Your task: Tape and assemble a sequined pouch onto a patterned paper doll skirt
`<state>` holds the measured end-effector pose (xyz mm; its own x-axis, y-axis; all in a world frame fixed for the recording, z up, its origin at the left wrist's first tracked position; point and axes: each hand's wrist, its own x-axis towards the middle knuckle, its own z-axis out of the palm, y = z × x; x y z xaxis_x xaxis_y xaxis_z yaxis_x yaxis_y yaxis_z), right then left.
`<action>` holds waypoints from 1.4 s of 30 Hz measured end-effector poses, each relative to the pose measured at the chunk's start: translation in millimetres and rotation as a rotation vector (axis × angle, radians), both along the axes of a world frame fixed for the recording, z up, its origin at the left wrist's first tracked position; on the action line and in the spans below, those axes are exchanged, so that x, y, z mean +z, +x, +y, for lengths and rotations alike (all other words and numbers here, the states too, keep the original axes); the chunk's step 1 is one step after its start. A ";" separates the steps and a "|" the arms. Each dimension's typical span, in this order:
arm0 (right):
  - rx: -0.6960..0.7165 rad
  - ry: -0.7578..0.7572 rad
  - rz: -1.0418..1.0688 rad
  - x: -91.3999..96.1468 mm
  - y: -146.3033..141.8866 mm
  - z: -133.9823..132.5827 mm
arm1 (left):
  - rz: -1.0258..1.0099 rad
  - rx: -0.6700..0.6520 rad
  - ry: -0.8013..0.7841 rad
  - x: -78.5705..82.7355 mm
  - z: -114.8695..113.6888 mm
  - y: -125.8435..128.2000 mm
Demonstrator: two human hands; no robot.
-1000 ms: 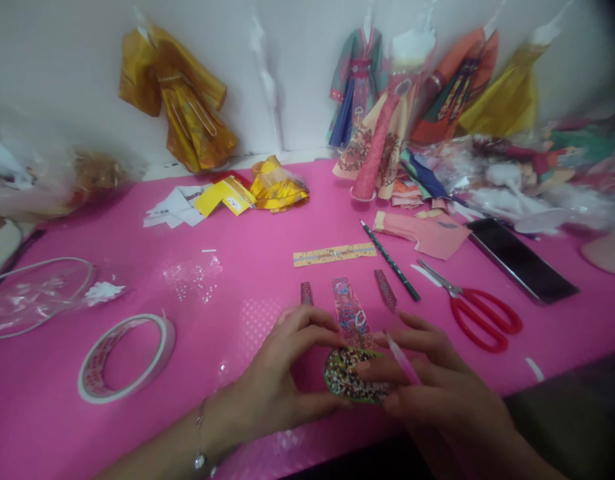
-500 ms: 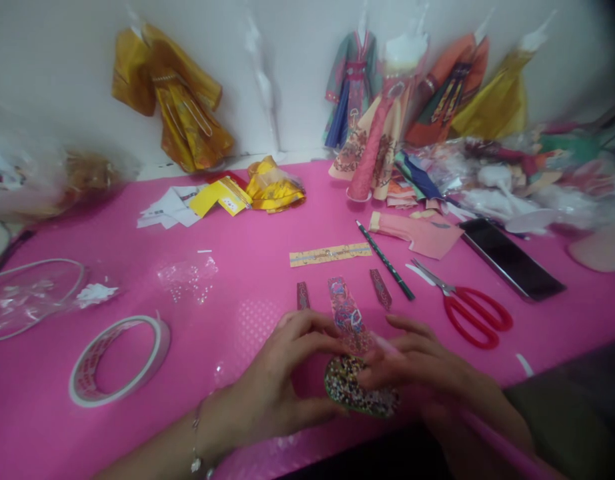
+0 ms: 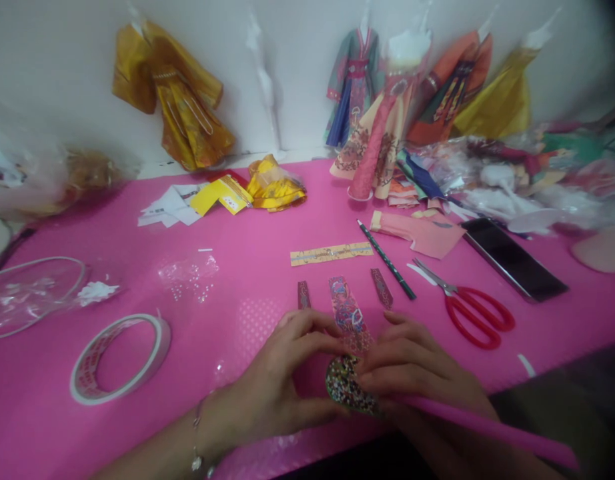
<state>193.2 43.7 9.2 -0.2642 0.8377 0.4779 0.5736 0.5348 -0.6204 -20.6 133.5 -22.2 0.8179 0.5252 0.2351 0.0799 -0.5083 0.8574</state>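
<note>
My left hand point(image 3: 292, 373) curls around the left side of a small rounded dish of multicoloured beads point(image 3: 350, 383), thumb and fingers at its rim. Over the dish's right side lies my right hand point(image 3: 412, 363), its fingers bent together, with a pink pen-like stick point(image 3: 487, 427) held in it. The stick's tip is hidden by the fingers. Just beyond the hands lies a colourful patterned strip point(image 3: 346, 303). It is flanked by two narrow dark red pieces, the left point(image 3: 304, 295) and the right point(image 3: 381, 288). Behind them is a tan decorated strip point(image 3: 331, 254).
White tape roll point(image 3: 162, 360) sits at left, near scattered clear gems point(image 3: 190, 277). To the right lie a dark green pencil point(image 3: 387, 260), red-handled scissors point(image 3: 480, 317) and a phone point(image 3: 515, 260). Small dressed figures, such as one in gold point(image 3: 187, 100), stand along the wall.
The pink stick has swung in my right hand: its tip is now behind the fingers and its back end reaches further right. My left hand stays at the dish.
</note>
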 end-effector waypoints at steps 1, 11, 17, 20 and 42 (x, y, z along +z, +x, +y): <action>0.005 0.002 -0.002 -0.3 -0.3 0.3 | 0.000 0.001 0.006 -0.2 -0.1 -0.1; 0.015 0.000 -0.011 -4.9 0.2 -0.6 | -0.011 0.009 0.007 -2.2 -1.9 0.3; 0.016 0.012 -0.003 -6.5 -2.1 1.5 | -0.010 -0.006 0.028 -0.5 -0.7 0.7; 0.023 0.016 -0.003 -7.1 -3.1 2.1 | -0.002 -0.007 0.022 1.1 -0.5 1.0; 0.021 0.008 0.055 -2.2 -2.8 2.5 | -0.010 0.001 0.021 0.3 0.2 2.0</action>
